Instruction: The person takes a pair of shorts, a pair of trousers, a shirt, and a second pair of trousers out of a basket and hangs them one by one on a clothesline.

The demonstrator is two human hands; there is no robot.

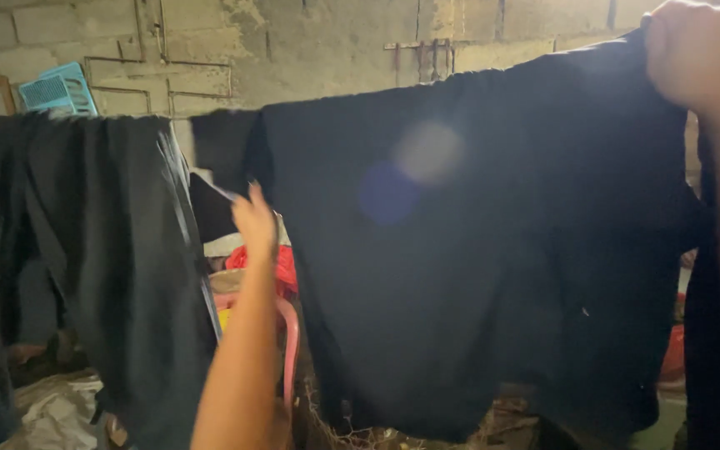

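Observation:
A large black garment (460, 275) hangs spread across the middle and right of the view. My right hand (697, 54) grips its top edge at the upper right corner. My left hand (253, 221) reaches up toward the garment's left edge, fingers together; I cannot tell whether it touches the cloth. Another black garment (102, 267) hangs at the left, beside my left forearm.
A rough block wall (327, 42) stands behind the hanging clothes. A light blue plastic crate (58, 90) sits at the upper left. Below are a pink chair frame (291, 342), a red item (281, 265) and pale crumpled cloth (56, 412) on the floor.

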